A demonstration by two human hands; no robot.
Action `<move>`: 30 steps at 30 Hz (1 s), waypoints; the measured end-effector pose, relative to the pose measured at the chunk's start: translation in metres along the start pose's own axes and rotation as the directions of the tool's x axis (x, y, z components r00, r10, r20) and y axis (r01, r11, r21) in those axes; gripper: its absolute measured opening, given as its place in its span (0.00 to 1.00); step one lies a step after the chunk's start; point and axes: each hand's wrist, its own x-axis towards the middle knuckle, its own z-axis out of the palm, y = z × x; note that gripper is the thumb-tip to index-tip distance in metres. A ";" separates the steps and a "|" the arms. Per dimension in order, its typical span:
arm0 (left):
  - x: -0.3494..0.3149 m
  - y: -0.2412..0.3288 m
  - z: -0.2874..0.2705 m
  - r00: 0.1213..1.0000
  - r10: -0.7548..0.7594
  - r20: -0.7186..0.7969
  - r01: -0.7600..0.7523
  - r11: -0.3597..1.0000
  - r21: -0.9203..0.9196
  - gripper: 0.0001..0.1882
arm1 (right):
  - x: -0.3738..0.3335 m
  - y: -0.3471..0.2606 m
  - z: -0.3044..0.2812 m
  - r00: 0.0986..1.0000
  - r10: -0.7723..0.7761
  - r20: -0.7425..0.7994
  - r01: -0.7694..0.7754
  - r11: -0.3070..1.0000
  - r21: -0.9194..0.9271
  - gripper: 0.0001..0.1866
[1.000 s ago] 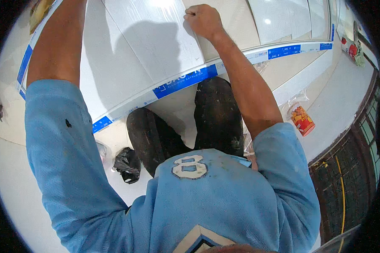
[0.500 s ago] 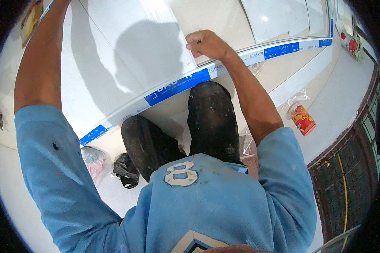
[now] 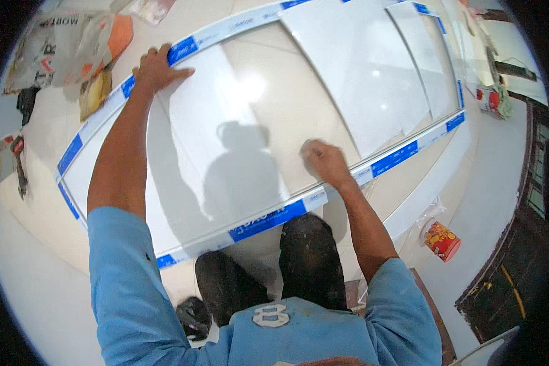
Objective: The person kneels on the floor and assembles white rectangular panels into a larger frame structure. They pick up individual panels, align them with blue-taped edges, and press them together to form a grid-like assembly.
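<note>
A long frame [image 3: 396, 157] with blue and white film on its rails lies on the floor before my knees. White panels lie inside it, one at the left [image 3: 192, 97] and others at the right [image 3: 348, 67], with bare tile between the two groups. My left hand [image 3: 157, 70] rests on the far rail, fingers apart over it and thumb stretched inward. My right hand [image 3: 326, 161] is curled closed above the tile gap, just inside the near rail and apart from the left panel's edge. It is slightly blurred, and the inside of its grip is hidden.
A grey plastic bag [image 3: 61, 49] and a yellowish block [image 3: 96, 94] lie beyond the far rail. Tools with red parts [image 3: 18, 165] sit at far left. By my right arm stands a red-orange tub [image 3: 441, 241]; a black bag [image 3: 193, 318] lies near my left knee.
The view has tipped forward, bringing my left hand and the far rail into sight. My right hand has moved rightward, off the left panel's edge, and its fingers are curled.
</note>
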 end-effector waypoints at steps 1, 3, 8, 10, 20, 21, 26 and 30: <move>0.000 0.000 -0.001 0.999 -0.009 0.047 0.010 1.000 -0.019 0.62 | 0.011 0.010 -0.023 0.976 0.011 -0.219 -0.040 0.991 -0.128 0.13; 0.001 0.000 -0.006 0.995 -0.023 0.095 0.027 0.999 -0.038 0.62 | 0.033 0.039 -0.086 0.858 -0.076 -0.507 -0.140 0.917 -0.374 0.18; 0.002 -0.001 -0.008 0.992 -0.039 0.118 0.050 0.994 -0.093 0.63 | 0.090 0.100 -0.198 0.783 -0.121 -0.610 -0.270 0.818 -0.508 0.37; -0.008 0.005 0.007 0.998 -0.054 0.010 0.055 0.992 -0.109 0.64 | 0.095 0.106 -0.207 0.828 -0.070 -0.556 -0.258 0.833 -0.489 0.42; -0.116 0.319 0.083 0.920 -0.030 0.390 0.383 -0.137 -0.914 0.36 | 0.085 0.094 -0.166 0.918 -0.066 -0.390 -0.107 0.908 -0.406 0.34; -0.118 0.337 0.082 0.901 -0.115 0.419 0.397 -0.171 -0.901 0.35 | 0.084 0.096 -0.161 0.937 -0.021 -0.349 -0.124 0.914 -0.387 0.32; -0.143 0.328 0.063 0.938 -0.031 0.344 0.315 -0.332 -0.889 0.21 | 0.065 0.077 -0.133 0.886 0.158 -0.436 -0.139 0.987 0.076 0.23; -0.183 0.293 0.006 0.965 -0.096 0.242 0.200 -0.324 -0.925 0.23 | 0.030 0.015 -0.128 0.869 0.170 -0.464 -0.127 0.984 0.122 0.14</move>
